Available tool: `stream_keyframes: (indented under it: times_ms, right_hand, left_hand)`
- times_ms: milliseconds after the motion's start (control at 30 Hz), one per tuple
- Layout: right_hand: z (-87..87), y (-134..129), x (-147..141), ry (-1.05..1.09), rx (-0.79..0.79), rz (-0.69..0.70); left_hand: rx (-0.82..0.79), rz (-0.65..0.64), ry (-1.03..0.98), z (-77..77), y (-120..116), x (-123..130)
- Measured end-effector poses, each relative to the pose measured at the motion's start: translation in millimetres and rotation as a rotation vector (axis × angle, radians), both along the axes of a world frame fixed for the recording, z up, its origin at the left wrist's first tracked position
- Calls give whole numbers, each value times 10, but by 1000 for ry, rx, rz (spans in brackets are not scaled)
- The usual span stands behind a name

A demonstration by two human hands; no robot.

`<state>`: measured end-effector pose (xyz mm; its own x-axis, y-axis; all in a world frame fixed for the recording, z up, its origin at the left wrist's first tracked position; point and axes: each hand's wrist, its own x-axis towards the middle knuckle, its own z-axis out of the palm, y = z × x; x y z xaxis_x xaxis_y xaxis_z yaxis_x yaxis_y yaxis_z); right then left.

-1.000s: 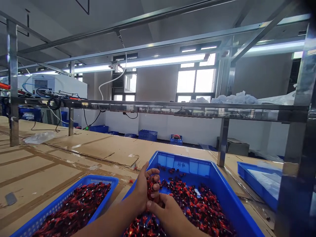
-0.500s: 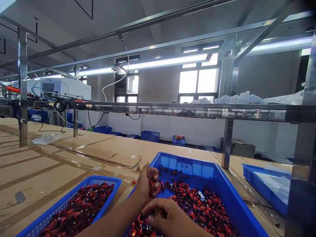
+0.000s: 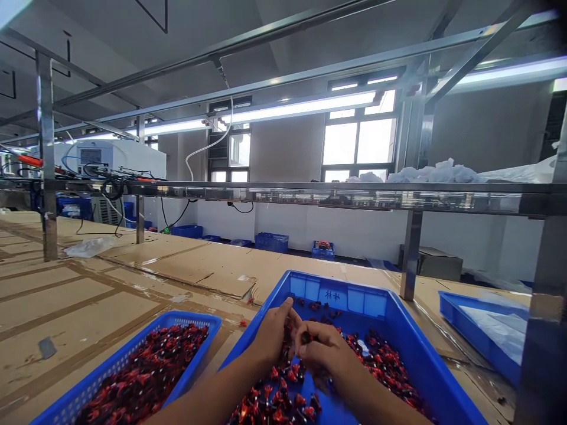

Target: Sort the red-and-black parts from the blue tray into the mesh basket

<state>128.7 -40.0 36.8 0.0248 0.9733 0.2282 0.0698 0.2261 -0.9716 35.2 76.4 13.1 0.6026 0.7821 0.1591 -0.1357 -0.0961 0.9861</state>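
Observation:
My left hand is over the left side of a large blue bin, its fingers curled and mostly turned away. What it holds is largely hidden. Close beside it, fingertips almost touching, my right hand pinches a small dark part between thumb and forefinger. Beneath both hands, glossy red-and-black small parts lie loose on the bin floor, with more of them heaped along its right side. A small white piece rests among these.
To the left stands a blue perforated basket filled with similar red-and-black parts. A shallower blue tray with white plastic sheeting is at the right. Metal posts and a shelf rail rise from the cardboard-covered table.
My right hand has risen from the parts and come up to my left fingers with a small dark part in its pinch. My left hand has turned, hiding the red parts seen in it.

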Motion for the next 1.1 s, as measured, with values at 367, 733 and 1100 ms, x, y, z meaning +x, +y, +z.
stream_keyframes:
  times_ms: [367,733,1100]
  right_hand:
    - [-197,168,92,-479,23,-306]
    - [-32,26,29,-677,100,-311]
    - [-49,143,156,589,-214,87]
  left_hand:
    - [-236,27,42,22,-112,-24]
    - [-123,148,199,-60,-92,15]
    - [-200,-45,218,-65,-117,-18]
